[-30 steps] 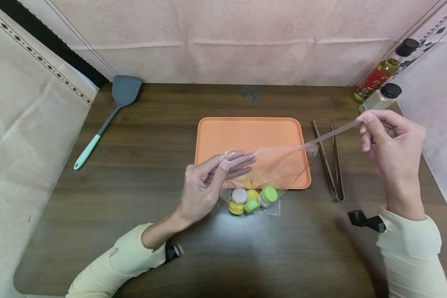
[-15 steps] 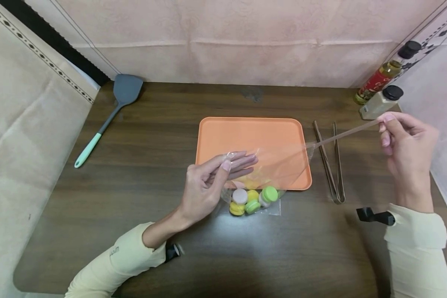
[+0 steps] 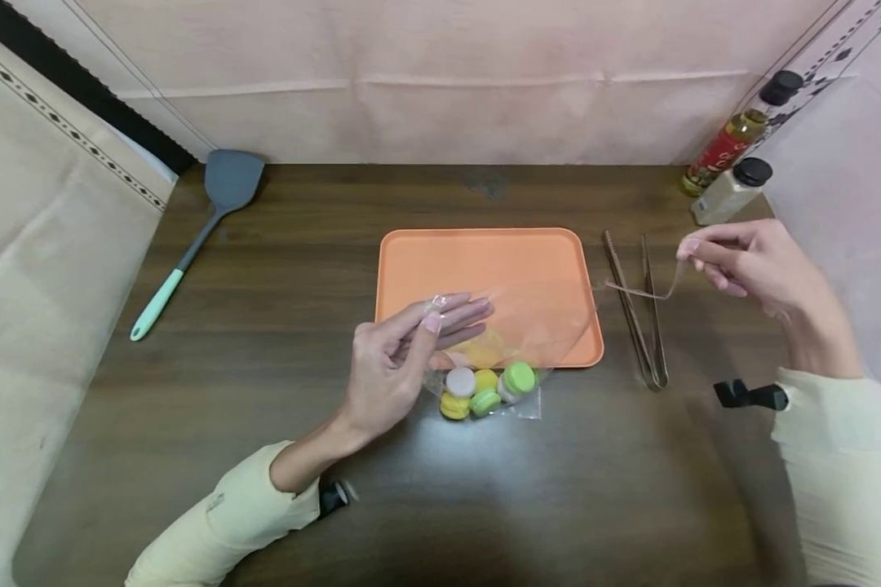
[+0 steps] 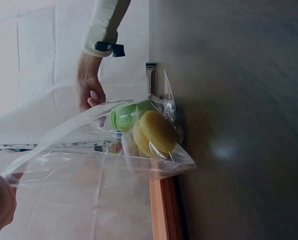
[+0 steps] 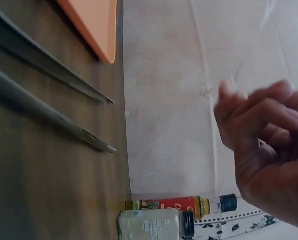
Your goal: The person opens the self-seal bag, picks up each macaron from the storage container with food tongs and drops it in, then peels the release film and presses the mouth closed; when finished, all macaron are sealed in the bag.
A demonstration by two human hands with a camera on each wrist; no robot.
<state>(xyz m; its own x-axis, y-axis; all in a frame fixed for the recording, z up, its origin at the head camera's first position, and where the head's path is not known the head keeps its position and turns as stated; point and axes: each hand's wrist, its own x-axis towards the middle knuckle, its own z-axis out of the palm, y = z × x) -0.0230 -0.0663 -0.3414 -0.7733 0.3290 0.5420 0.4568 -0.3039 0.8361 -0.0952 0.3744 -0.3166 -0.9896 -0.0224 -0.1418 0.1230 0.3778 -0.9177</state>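
Observation:
My left hand [image 3: 389, 367] pinches the top edge of a clear plastic bag [image 3: 551, 318] between thumb and fingers, in front of the orange tray [image 3: 477, 253]. Several macarons in yellow, green and pale tones lie at the bag's bottom, among them a green macaron [image 3: 519, 377] and a yellow macaron [image 4: 156, 134]. At the right, my right hand [image 3: 759, 269] pinches a thin clear strip [image 3: 653, 295] between thumb and forefinger. The strip hangs slack and bent towards the bag's upper right corner; whether it still joins the bag I cannot tell.
Metal tongs [image 3: 655, 359] lie right of the tray, under the strip. A bottle with a red label [image 3: 723, 152] and a black-capped jar [image 3: 727, 198] stand at the back right. A spatula [image 3: 223, 200] with a mint handle lies at the left.
The strip was taut between my right hand and the bag; now it hangs slack and curled. My right hand first pulled right, then turned and came back left. My left hand keeps its hold.

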